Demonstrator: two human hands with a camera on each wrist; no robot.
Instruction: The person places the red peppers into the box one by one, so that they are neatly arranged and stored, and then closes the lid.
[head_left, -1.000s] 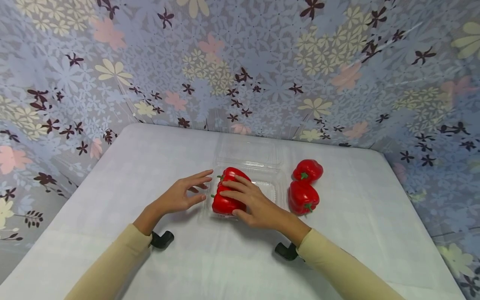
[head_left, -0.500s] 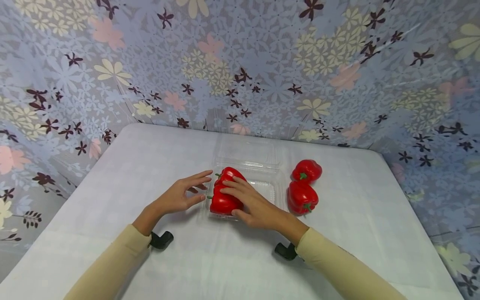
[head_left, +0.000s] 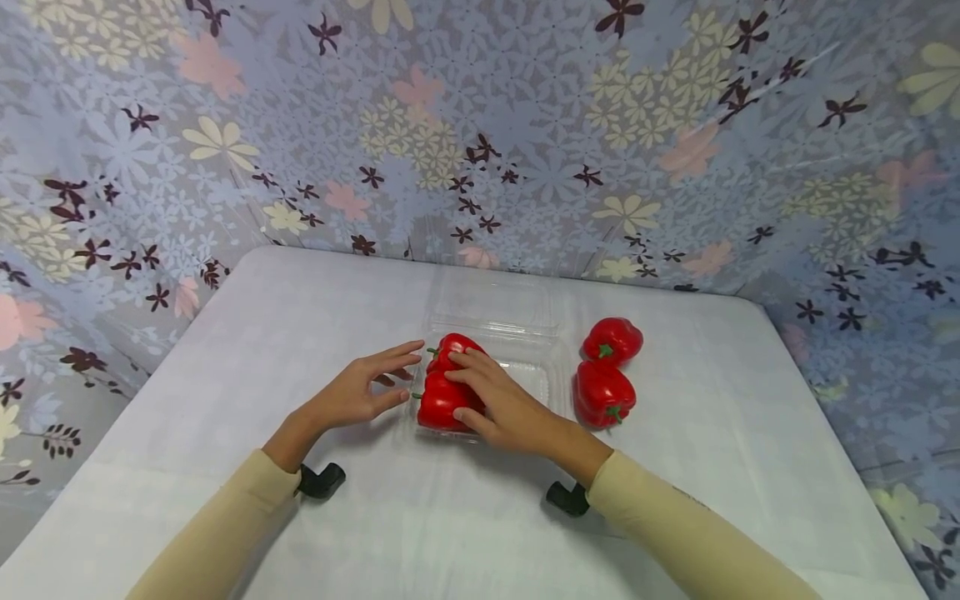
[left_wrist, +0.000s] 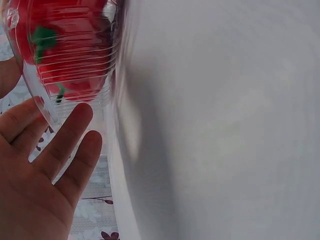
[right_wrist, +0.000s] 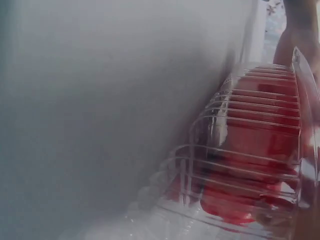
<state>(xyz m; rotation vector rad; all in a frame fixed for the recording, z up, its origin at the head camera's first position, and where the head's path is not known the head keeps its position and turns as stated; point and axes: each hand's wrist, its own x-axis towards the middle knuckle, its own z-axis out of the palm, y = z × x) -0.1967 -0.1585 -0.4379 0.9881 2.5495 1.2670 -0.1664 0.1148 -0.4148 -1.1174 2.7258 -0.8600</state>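
Two red bell peppers lie side by side in the left part of a clear plastic clamshell box (head_left: 536, 379), stems to the left. My right hand (head_left: 513, 412) holds the near bell pepper (head_left: 438, 404), thumb on its near side and fingers over its top. Its fingertips also reach the far bell pepper (head_left: 453, 343). At the box's left wall, my left hand (head_left: 356, 392) has its fingers spread and relaxed, holding nothing. In the left wrist view, the left fingertips (left_wrist: 82, 117) are close to the ribbed wall; contact is unclear. The right wrist view hides the right fingers.
Two more red bell peppers, one farther back (head_left: 613, 342) and one nearer (head_left: 604, 393), touch each other right of the box. The box's lid (head_left: 495, 302) lies folded back towards the flowered wall (head_left: 525, 150). White cloth covers the table (head_left: 315, 300).
The two bell peppers in the box have shifted slightly left under my right hand. Its fingers and thumb have moved a little left and changed position on them. The left hand stays put.
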